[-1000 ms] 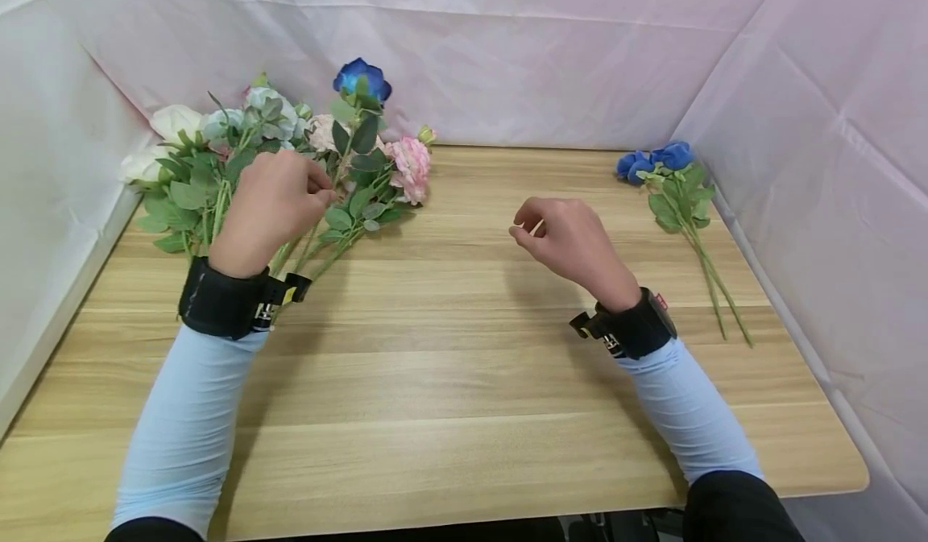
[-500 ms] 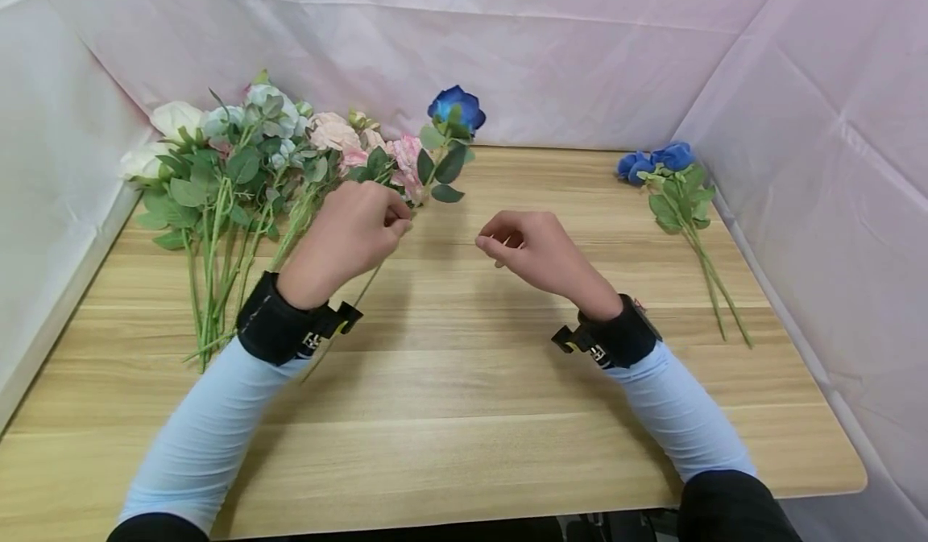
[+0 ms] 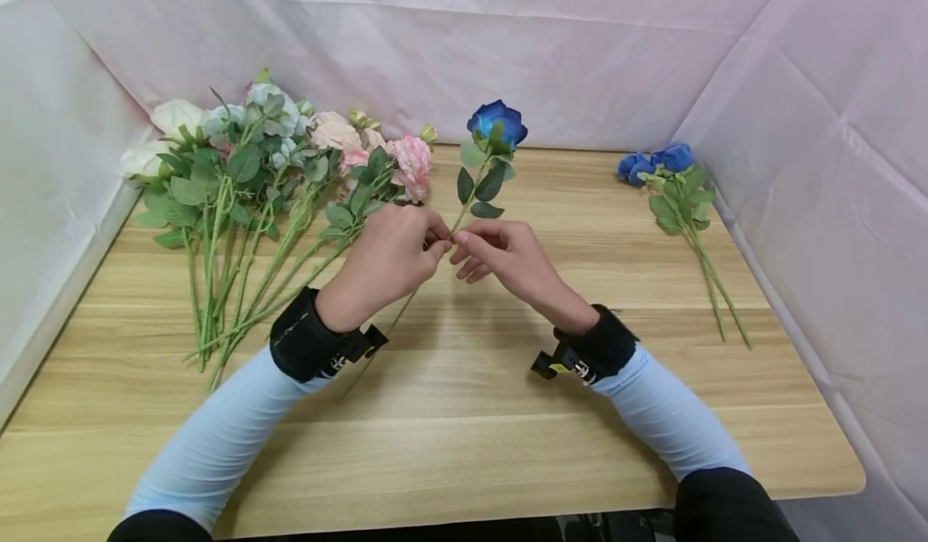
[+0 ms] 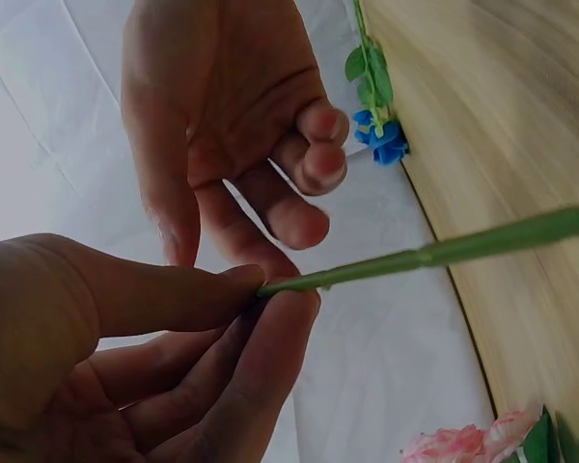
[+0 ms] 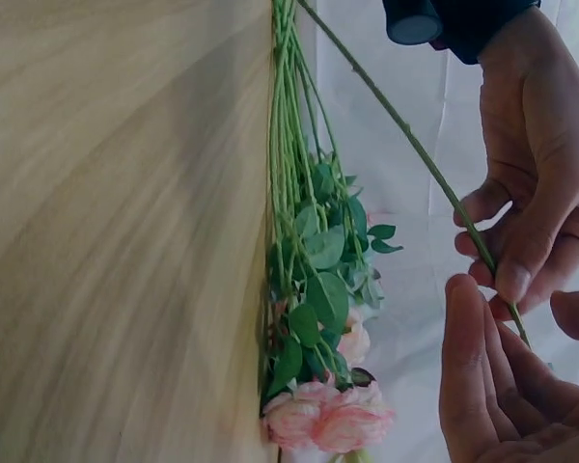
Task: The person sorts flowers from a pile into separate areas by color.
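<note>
A single blue artificial rose [image 3: 497,123] stands tilted above the table, its bloom up and its long thin stem slanting down toward the left. My left hand [image 3: 399,252] pinches that stem between thumb and forefinger, a little below the leaves. Right beside it is my right hand [image 3: 511,264], fingertips at the stem just under the leaves. In the right wrist view, the right thumb [image 5: 576,314] stands apart from the right fingers [image 5: 466,357], with the stem [image 5: 405,130] running between them. The left wrist view shows the right palm [image 4: 236,106] facing the camera, its fingers loosely bent.
On the left of the wooden table [image 3: 464,461] lies a pile of artificial flowers: white blooms [image 3: 177,121], pale blue ones [image 3: 271,111] and pink ones [image 3: 411,165], stems toward me. Blue flowers [image 3: 672,155] lie at the right. White cloth [image 3: 565,67] hangs behind.
The left hand has carried the blue rose from the pile rightward to the table's middle. The right hand has moved left to meet it at the stem.
</note>
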### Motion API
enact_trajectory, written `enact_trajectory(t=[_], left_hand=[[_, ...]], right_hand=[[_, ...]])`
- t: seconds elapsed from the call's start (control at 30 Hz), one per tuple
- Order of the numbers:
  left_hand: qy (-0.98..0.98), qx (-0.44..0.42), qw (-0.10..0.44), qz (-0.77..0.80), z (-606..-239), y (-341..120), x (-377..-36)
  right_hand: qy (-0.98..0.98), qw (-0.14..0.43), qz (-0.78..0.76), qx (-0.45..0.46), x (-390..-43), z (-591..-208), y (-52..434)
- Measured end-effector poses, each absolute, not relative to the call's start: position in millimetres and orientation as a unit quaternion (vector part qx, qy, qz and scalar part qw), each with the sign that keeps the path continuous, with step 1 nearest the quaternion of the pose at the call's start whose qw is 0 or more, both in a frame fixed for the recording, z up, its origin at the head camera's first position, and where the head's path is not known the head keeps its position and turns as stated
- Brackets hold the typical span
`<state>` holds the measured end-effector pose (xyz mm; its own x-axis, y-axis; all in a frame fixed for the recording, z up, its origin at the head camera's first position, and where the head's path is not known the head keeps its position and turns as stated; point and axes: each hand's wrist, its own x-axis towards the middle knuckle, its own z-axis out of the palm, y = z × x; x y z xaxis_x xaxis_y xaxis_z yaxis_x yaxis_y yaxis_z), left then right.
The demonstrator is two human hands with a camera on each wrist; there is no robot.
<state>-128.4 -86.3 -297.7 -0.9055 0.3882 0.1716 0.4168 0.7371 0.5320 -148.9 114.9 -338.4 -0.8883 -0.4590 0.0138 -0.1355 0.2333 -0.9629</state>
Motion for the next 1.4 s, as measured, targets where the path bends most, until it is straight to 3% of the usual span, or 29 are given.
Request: enact_trajectory(t=[0.2,1.4], left_hand=[[-0.928,-0.213,0.038,-0.304,-298,-82,-125],[-0.901,-0.217,0.071,-0.368,-306,-74,-126]], right_hand=[[0.745,0.106,-0.631,-0.188,-148,-344,111],[0.692,0.055,-0.705,-0.149,-145,-345,109]])
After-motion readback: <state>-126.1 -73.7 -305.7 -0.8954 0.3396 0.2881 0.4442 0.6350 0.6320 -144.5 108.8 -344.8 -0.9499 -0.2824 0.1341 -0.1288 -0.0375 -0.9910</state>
